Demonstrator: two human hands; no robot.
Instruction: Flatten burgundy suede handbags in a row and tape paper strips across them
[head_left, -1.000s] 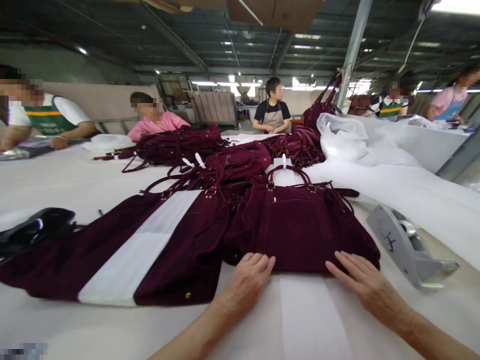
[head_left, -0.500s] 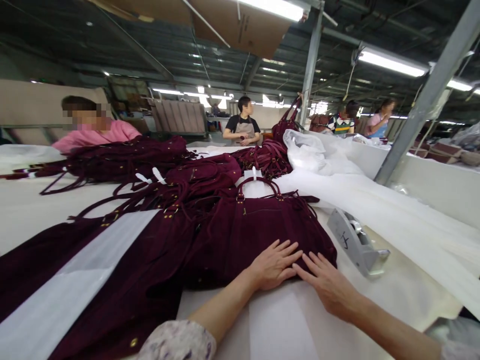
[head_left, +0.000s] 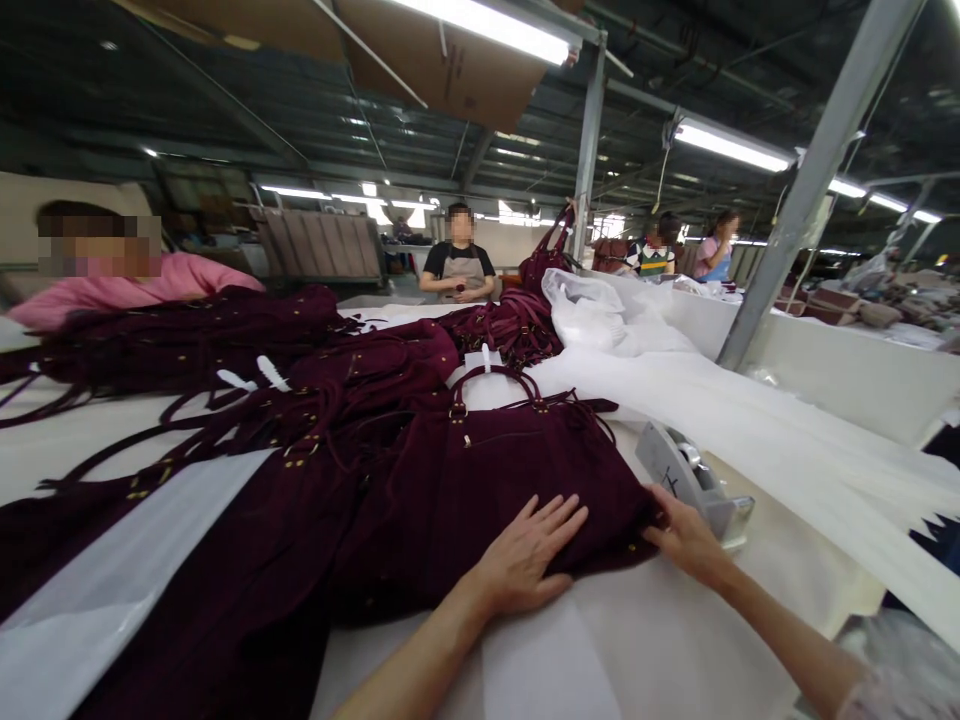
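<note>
The left hand [head_left: 525,555] lies palm down on the front of a maroon bag [head_left: 480,490], fingers extended and slightly parted, thumb out to the side. The right hand [head_left: 681,535] pinches that bag's lower right corner between thumb and fingers. The bag lies flat in the lower centre of the frame, its looped handle [head_left: 495,372] toward the middle. Just beyond the right hand, right of centre, stands a grey tape dispenser [head_left: 675,465]. A second maroon bag [head_left: 247,570] fills the lower left, a white strip [head_left: 127,560] across it. More maroon bags [head_left: 202,335] are heaped at left and centre. Clear plastic [head_left: 592,305] bunches right of centre. A person in pink [head_left: 142,285] leans in at upper left; another in an apron [head_left: 463,268] stands at upper centre.
</note>
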